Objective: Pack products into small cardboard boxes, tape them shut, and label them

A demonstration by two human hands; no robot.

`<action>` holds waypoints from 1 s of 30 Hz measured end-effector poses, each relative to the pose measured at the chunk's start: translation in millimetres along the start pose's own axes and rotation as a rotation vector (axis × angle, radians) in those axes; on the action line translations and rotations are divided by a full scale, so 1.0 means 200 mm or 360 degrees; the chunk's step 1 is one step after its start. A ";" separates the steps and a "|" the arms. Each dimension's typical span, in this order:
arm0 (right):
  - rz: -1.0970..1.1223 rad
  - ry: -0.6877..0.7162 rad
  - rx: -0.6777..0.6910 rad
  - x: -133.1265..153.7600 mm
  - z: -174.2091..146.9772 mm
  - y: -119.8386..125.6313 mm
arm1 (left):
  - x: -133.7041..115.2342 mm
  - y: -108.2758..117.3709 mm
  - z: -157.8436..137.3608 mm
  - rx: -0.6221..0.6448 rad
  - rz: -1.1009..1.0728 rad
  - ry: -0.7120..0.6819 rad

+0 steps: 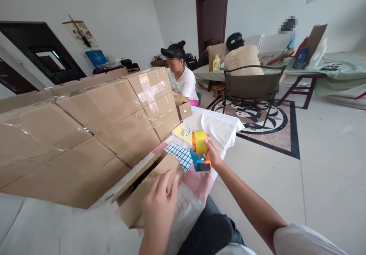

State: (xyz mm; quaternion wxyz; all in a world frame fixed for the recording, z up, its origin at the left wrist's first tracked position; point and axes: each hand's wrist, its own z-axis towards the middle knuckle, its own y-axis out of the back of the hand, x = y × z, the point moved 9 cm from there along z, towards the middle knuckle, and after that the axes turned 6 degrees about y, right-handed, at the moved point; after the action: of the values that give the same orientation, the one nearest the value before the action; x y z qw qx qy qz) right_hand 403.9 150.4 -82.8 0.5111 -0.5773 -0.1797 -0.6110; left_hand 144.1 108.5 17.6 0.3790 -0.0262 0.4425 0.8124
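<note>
A small cardboard box [134, 205] lies tilted before me, with a dark gap along its top between the flaps. My left hand [160, 199] rests on its near side, fingers apart and slightly bent against the cardboard. Raised to the right of the box, my right hand [213, 154] grips a tape dispenser [201, 165] with an orange and blue frame. A roll of yellow tape [199, 141] sits in the dispenser. Just behind it on the table is a sheet of blue-bordered white labels [180, 154].
Stacked, taped cardboard boxes [114, 121] form a wall along the table's left side. A yellow sheet [181, 133] with small labels and another small box [184, 110] lie farther back. A person [184, 81] sits beyond the stack; others sit at a far table [303, 71].
</note>
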 end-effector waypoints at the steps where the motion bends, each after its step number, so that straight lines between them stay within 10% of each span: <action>1: 0.0061 0.0009 -0.0017 0.04 -0.03 -0.03 | -0.05 -0.05 0.02 0.0096 -0.0201 0.0065; 7: 0.0189 -0.0070 0.0225 0.21 -0.21 -0.23 | -0.20 -0.20 0.18 0.0283 -0.0861 0.0183; 17: 0.0266 -0.0094 0.0711 0.23 -0.28 -0.37 | -0.02 -0.28 0.19 0.0549 -0.1311 0.0383; 30: -0.0118 0.0280 0.0284 0.33 -0.16 -0.20 | -0.07 -0.39 -0.03 0.0427 -0.1116 0.0562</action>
State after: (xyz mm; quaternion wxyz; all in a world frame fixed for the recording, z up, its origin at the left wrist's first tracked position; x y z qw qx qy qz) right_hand 365.8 112.7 -17.2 0.5513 -0.4666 -0.2089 -0.6594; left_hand 202.0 121.5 -34.7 0.5511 -0.2648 0.5668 0.5522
